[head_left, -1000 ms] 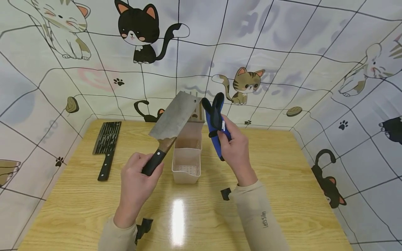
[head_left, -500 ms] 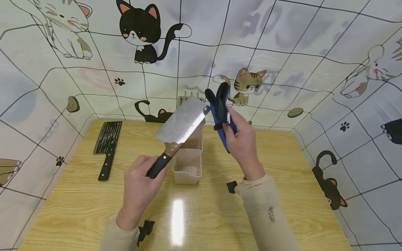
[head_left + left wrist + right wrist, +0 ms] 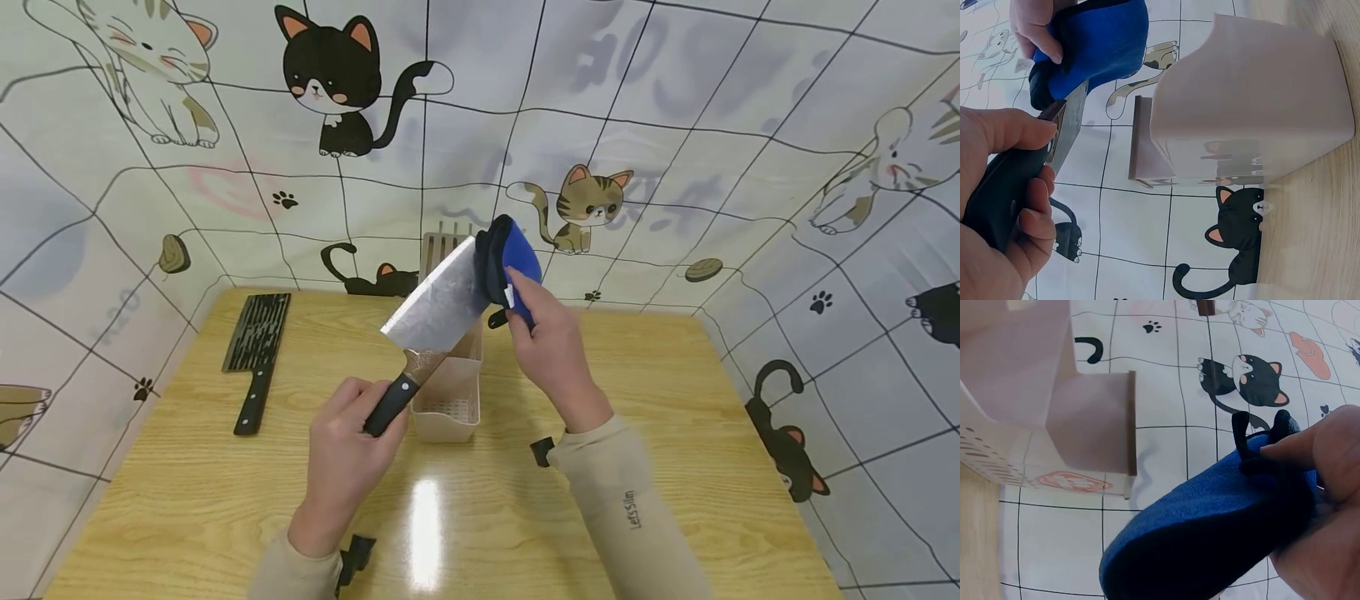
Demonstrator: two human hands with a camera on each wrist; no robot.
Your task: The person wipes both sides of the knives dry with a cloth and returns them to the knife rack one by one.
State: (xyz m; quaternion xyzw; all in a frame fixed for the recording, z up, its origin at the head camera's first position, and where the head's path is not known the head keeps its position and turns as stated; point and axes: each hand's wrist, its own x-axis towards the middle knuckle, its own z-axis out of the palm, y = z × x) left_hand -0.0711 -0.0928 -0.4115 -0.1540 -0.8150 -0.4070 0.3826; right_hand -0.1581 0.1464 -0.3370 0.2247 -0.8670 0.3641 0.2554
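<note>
My left hand (image 3: 356, 454) grips the black handle of a cleaver (image 3: 435, 304), its broad steel blade pointing up and to the right. Brown marks show where blade meets handle. A folded blue cloth pad (image 3: 519, 254) with black edging and a small black strap is pinched between the thumb and fingers of my right hand (image 3: 555, 354). Its black edge overlaps the far end of the blade. In the left wrist view, the blue cloth pad (image 3: 1100, 44) is right at the blade. From the right wrist, the blue cloth pad (image 3: 1204, 512) hides the cleaver's blade.
A pale pink knife holder (image 3: 447, 425) with open compartments stands on the wooden table (image 3: 660, 500) beneath the cleaver. At the left lies a second, black-patterned cleaver (image 3: 258, 358). A cat-printed curtain (image 3: 480, 125) surrounds the table at the back and sides.
The blue cloth pad has first moved up and right from the blade, then back left onto its far end, folding over. The cleaver has shifted slightly right.
</note>
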